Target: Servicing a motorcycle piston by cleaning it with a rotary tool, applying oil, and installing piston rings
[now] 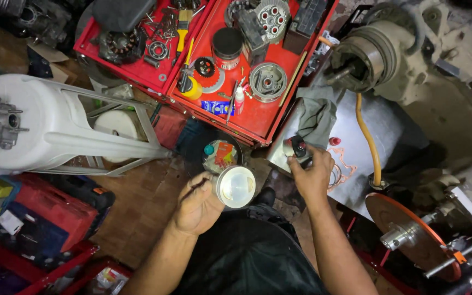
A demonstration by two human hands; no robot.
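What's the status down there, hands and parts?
Left hand gripping round metal cylinder. Right hand holding small dark part over metal sheet. Nothing between them.

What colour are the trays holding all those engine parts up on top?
Both trays are bright red, seen plainly in the head view, above the left hand holding a round silvery part.

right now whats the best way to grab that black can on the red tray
Grip the black can around its round side wall, coming down from above. It stands upright with its flat lid facing up, and the tools beside it on the red tray leave little room for a low sideways reach.
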